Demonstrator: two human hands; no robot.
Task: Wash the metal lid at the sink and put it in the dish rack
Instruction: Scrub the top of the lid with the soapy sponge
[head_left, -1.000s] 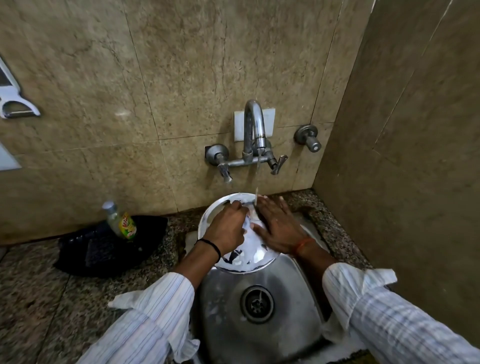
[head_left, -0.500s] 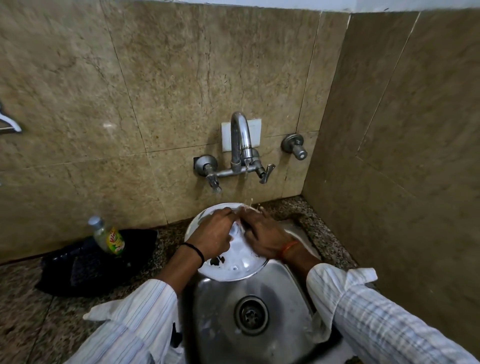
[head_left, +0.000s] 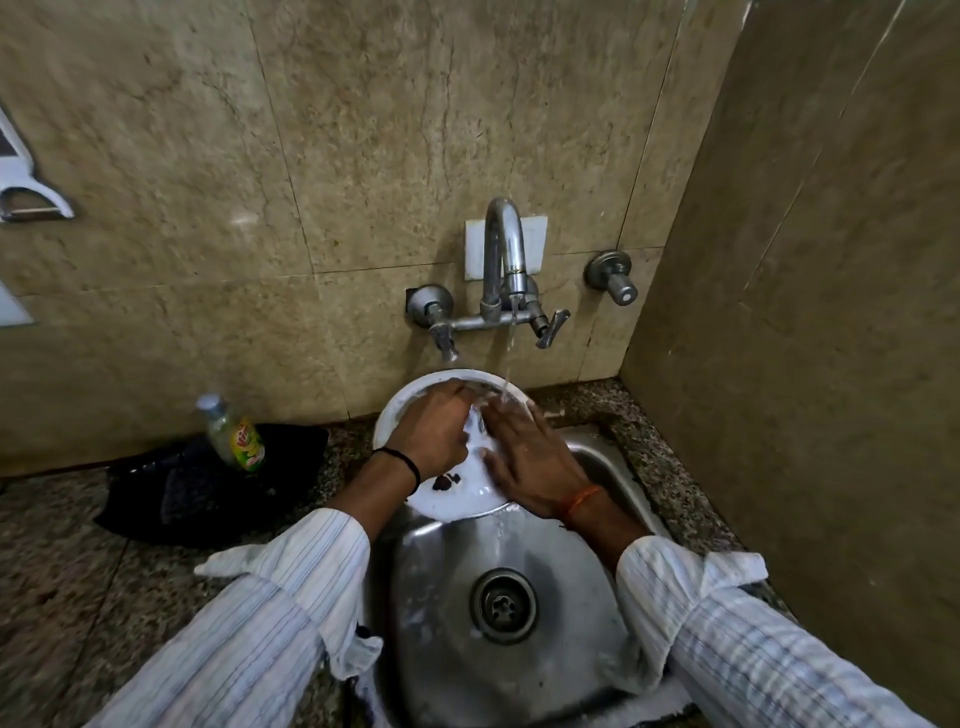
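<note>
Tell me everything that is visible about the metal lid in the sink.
The metal lid is round, pale and shiny, with a raised rim. It sits tilted at the back of the steel sink, under the tap, whose thin stream falls on its far edge. The left hand and right hand both rest on it, covering much of it. Small dark bits lie near its front edge.

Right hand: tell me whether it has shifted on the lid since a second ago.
Yes. The right hand now lies lower on the metal lid, wrist at its near rim, judged against the tap.
</note>
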